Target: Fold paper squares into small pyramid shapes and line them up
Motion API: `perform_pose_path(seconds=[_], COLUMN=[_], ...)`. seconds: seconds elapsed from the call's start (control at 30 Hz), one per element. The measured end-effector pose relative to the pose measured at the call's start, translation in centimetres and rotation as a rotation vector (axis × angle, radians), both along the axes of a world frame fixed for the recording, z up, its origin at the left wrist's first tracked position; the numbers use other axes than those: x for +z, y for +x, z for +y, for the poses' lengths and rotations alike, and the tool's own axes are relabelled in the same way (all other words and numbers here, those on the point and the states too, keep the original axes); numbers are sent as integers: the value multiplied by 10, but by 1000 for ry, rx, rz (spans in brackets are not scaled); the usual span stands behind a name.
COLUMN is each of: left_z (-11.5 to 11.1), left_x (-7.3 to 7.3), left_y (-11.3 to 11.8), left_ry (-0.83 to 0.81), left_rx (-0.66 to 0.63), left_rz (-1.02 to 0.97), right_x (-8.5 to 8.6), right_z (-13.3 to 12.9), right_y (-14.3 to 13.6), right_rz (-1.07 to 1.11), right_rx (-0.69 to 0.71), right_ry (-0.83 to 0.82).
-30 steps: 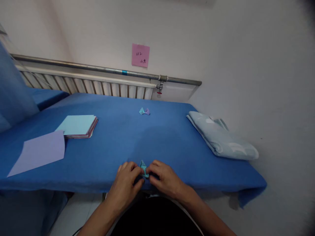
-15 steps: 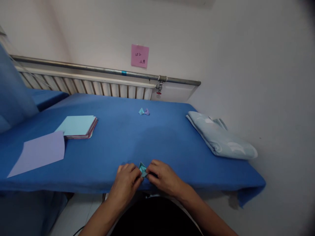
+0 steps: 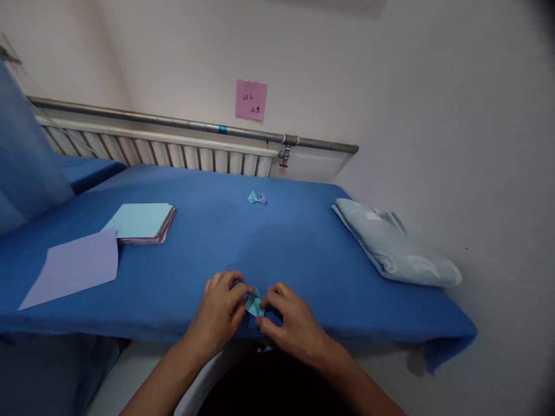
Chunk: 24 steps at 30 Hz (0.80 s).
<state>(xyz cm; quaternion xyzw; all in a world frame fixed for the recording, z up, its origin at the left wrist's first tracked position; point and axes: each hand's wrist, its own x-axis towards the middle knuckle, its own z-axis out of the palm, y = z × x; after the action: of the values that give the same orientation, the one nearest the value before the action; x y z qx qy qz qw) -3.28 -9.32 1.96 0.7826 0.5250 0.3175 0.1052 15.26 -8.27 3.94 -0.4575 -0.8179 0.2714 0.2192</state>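
Observation:
Between my hands, near the front edge of the blue-covered table, is a small folded light-blue paper (image 3: 254,305). My left hand (image 3: 222,309) pinches its left and upper side, with the index finger at the top. On the other side, my right hand (image 3: 291,319) has thumb and index finger closed on the paper's right edge. Its finer folds are too small to make out. Farther back on the cloth lies a small folded paper bow (image 3: 257,198), half light blue and half purple, apart from both hands.
At the left a stack of coloured paper (image 3: 141,221) has a light-blue sheet on top, and a loose purple sheet (image 3: 73,267) overlaps its corner. A folded pale-green blanket (image 3: 392,242) lies at the right edge. Behind the table (image 3: 195,254) run a radiator (image 3: 173,153) and a pipe.
My left fingers have shifted up over the top of the folded paper, and my right thumb has moved to its lower edge. The paper looks turned and flatter. The view has shifted slightly.

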Motion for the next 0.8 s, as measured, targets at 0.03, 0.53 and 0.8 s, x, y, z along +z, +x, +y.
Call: perform_pose_path(seconds=[0.03, 0.53, 0.8], left_z=[4, 30, 23], left_x=[3, 22, 21], left_y=[1, 5, 13], left_ry=[5, -152, -131], left_rx=[-28, -254, -109], left_rz=[38, 362, 457], right_x=[0, -9, -9], right_z=[-1, -2, -2], right_y=[1, 29, 30], right_rz=[6, 142, 145], right_rx=[19, -6, -49], right_ry=[-10, 44, 37])
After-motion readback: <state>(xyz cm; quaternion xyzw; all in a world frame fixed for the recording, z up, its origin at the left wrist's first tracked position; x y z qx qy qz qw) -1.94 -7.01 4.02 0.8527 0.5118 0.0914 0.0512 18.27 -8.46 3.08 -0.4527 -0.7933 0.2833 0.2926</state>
